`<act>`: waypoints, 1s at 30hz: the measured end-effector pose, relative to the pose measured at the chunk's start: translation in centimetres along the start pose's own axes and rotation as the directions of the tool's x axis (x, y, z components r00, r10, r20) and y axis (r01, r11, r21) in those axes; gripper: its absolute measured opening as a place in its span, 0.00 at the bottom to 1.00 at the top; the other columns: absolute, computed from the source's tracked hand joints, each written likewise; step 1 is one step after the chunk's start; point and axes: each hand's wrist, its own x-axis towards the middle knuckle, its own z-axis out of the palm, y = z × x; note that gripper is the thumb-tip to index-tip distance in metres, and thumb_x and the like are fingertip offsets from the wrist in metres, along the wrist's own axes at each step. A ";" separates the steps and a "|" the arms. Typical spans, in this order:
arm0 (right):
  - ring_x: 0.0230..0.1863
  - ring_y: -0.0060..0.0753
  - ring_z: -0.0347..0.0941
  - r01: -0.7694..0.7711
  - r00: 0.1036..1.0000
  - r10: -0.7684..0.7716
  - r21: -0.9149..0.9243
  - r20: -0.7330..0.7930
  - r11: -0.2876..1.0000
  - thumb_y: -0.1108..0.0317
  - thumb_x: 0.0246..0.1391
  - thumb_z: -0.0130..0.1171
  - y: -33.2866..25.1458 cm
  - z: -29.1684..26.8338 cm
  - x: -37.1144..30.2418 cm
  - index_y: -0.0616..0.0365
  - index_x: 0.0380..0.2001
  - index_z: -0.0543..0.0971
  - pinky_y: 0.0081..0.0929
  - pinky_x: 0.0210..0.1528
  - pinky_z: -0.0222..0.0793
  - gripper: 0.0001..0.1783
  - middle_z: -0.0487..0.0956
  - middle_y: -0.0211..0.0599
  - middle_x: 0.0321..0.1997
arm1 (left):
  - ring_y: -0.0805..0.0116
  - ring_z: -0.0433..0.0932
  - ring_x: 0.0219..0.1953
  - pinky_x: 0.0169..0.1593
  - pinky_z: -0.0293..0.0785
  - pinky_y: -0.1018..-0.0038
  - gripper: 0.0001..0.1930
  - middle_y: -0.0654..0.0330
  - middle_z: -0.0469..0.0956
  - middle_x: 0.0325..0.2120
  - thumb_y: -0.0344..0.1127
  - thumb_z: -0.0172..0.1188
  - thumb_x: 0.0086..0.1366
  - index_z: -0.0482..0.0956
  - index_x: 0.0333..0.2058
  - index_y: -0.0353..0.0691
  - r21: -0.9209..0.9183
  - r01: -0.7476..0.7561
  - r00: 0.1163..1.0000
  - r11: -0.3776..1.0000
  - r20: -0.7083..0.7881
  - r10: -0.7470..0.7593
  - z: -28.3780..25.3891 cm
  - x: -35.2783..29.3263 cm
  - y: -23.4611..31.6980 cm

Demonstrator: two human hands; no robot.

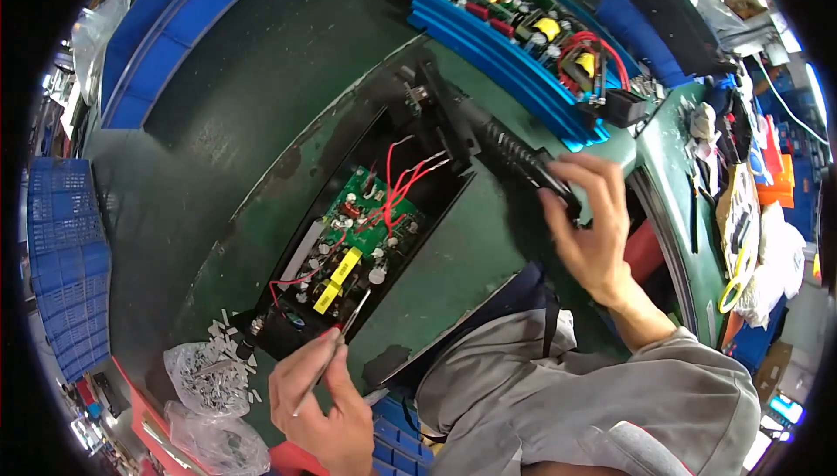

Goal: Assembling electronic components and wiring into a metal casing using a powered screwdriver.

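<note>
My left hand (323, 402) is closed on slim metal tweezers (356, 312), whose tips are over the near end of an open black case (434, 225). Inside the case lies a green circuit board (362, 181) with capacitors, a yellow-taped transformer (337, 282) and red wires (397, 193) rising toward the far end. A black end panel (443, 110) stands by that far end. My right hand (597, 227) has its thumb and fingers around the near end of a black ribbed rod-shaped piece (514, 152), which reaches toward the panel; its exact kind is unclear.
A blue metal housing (497, 51) with a populated board lies at the back right. Clear bags (207, 380) of small metal pieces, some spilled, are at the near left. Blue bins (65, 258) line the left side. Yellow-handled scissors (737, 284) lie right.
</note>
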 end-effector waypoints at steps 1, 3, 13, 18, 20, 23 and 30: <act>0.49 0.45 0.75 -0.040 0.999 0.041 -0.040 0.035 0.998 0.78 0.51 0.68 0.6 -0.3 -0.2 0.63 0.50 0.77 0.35 0.53 0.71 0.22 0.77 0.47 0.48 | 0.61 0.81 0.36 0.45 0.77 0.66 0.02 0.55 0.83 0.34 0.23 0.62 0.66 0.79 0.37 0.32 0.047 -0.012 1.000 0.999 0.006 0.012 0.0 -0.1 0.1; 0.49 0.46 0.74 -0.153 0.979 0.160 -0.059 0.126 0.986 0.74 0.52 0.69 1.0 -0.2 -0.5 0.63 0.56 0.74 0.35 0.54 0.69 0.28 0.76 0.47 0.48 | 0.60 0.82 0.35 0.53 0.75 0.60 0.05 0.57 0.84 0.35 0.23 0.64 0.64 0.80 0.37 0.35 0.206 -0.125 0.992 0.970 0.044 0.119 0.5 0.2 0.0; 0.41 0.42 0.71 -0.425 0.777 0.388 -0.040 0.495 0.904 0.63 0.49 0.69 -0.6 -4.3 -5.4 0.65 0.57 0.69 0.35 0.46 0.69 0.34 0.71 0.48 0.44 | 0.65 0.83 0.36 0.59 0.71 0.57 0.09 0.61 0.85 0.35 0.24 0.65 0.64 0.77 0.42 0.40 0.212 -0.096 0.983 0.972 0.174 0.059 1.0 0.6 -0.7; 0.35 0.21 0.73 -0.972 0.128 0.471 0.016 0.873 0.234 0.75 0.49 0.68 -2.5 -6.2 -9.7 0.59 0.49 0.71 0.24 0.39 0.70 0.24 0.76 0.29 0.33 | 0.64 0.83 0.35 0.59 0.71 0.56 0.09 0.60 0.85 0.35 0.24 0.65 0.64 0.77 0.43 0.39 0.227 -0.152 0.975 0.962 0.194 0.109 0.9 0.8 -0.9; 0.36 0.23 0.75 -0.901 0.257 0.337 0.098 0.906 0.423 0.74 0.49 0.70 -2.6 -5.4 -11.6 0.58 0.45 0.72 0.26 0.41 0.71 0.21 0.77 0.29 0.34 | 0.63 0.83 0.34 0.58 0.71 0.57 0.09 0.60 0.86 0.35 0.24 0.64 0.64 0.78 0.42 0.38 0.218 -0.155 0.975 0.964 0.188 0.115 1.1 0.8 -1.0; 0.35 0.29 0.77 -0.834 0.252 0.229 0.091 0.940 0.544 0.67 0.49 0.72 -3.8 -4.5 -12.1 0.62 0.47 0.73 0.31 0.39 0.73 0.25 0.79 0.38 0.33 | 0.62 0.83 0.35 0.58 0.72 0.57 0.07 0.60 0.86 0.36 0.24 0.64 0.64 0.79 0.40 0.37 0.249 -0.151 0.974 0.957 0.205 0.100 1.5 0.9 -0.5; 0.29 0.46 0.76 -0.852 0.263 0.053 0.206 0.963 0.481 0.48 0.73 0.34 -5.0 -2.9 -11.8 0.65 0.61 0.66 0.40 0.38 0.71 0.31 0.77 0.51 0.29 | 0.61 0.82 0.38 0.58 0.72 0.58 0.02 0.62 0.86 0.37 0.26 0.63 0.66 0.82 0.35 0.35 0.293 -0.149 0.979 0.944 0.178 0.100 1.2 0.5 -0.8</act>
